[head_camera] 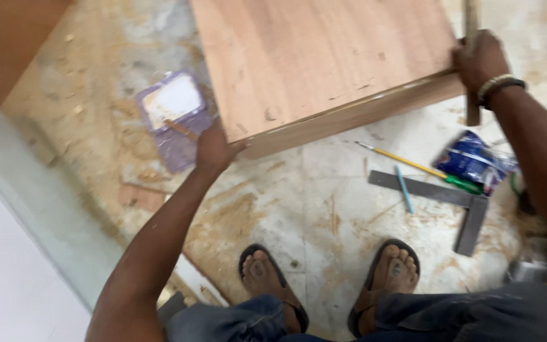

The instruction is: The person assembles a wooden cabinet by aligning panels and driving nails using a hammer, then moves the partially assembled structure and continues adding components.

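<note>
The left hand (215, 149), arm stretching forward, is gripping the near-left corner of a plywood panel (324, 60). The right hand (479, 61) is clasping the panel's right corner against a wooden strip (471, 25). A steel square (438, 193) is lying on the floor (324, 209) below the right hand.

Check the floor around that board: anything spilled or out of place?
Yes. Sawdust is smeared over the floor, thickest left of the board. A square, pencil and screwdriver lie loose near the right foot.
</note>
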